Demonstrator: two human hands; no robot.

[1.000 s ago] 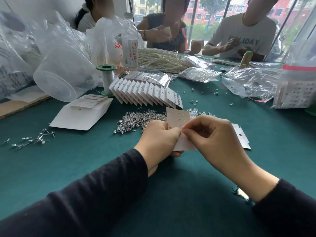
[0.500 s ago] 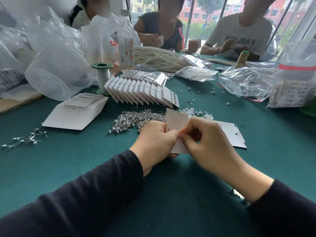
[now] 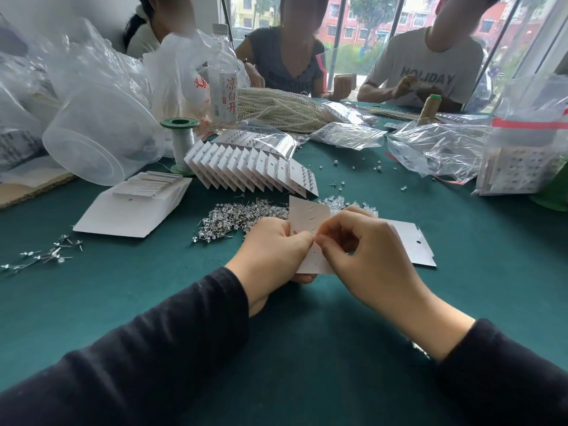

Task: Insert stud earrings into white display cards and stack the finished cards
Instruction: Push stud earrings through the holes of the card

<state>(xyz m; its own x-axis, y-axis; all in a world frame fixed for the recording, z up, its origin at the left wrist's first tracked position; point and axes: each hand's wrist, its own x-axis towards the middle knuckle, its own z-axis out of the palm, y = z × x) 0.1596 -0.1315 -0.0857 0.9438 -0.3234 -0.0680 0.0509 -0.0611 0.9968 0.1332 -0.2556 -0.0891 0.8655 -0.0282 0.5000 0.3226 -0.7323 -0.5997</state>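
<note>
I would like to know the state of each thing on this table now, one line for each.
held card: lifted, holes visible.
left hand: grips its left edge.
right hand: pinches its middle.
finished cards: fanned in an overlapping row.
loose studs: heaped.
bottle: upright.
plastic tub: tipped on its side.
spool: upright.

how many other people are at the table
3: one person far left behind the plastic bags, one in grey at centre, one in white on the right. Others may be hidden.
</note>
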